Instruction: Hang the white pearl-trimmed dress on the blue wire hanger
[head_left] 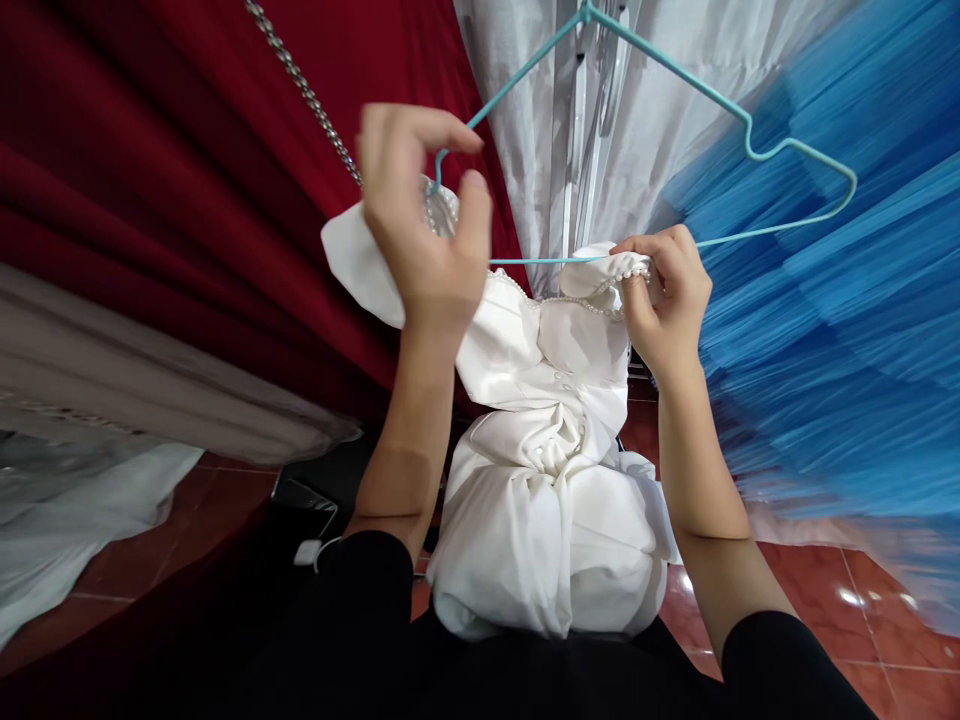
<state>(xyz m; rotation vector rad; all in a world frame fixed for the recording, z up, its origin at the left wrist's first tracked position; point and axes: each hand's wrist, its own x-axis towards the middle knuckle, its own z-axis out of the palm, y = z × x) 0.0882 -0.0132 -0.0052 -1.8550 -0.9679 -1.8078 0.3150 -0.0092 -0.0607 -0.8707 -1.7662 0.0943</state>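
A white dress (pixel 555 510) with pearl trim along its neckline hangs and bunches in front of my body. Above it is a thin light-blue hanger (pixel 675 70), its left end reaching into the dress's left strap. Beside that end, my left hand (pixel 427 210) is raised, thumb and fingers apart, slightly blurred. My right hand (pixel 667 290) pinches the pearl-edged right strap (pixel 600 270) close to the hanger's bottom bar. The hanger's right end sticks out bare beyond my right hand.
Dark red fabric (pixel 247 200) drapes at the left, with a beaded chain (pixel 307 90) across it. White curtain (pixel 675 130) and metal poles (pixel 577 150) stand behind. Blue tulle (pixel 847 300) fills the right. Red tiles (pixel 825 600) show below.
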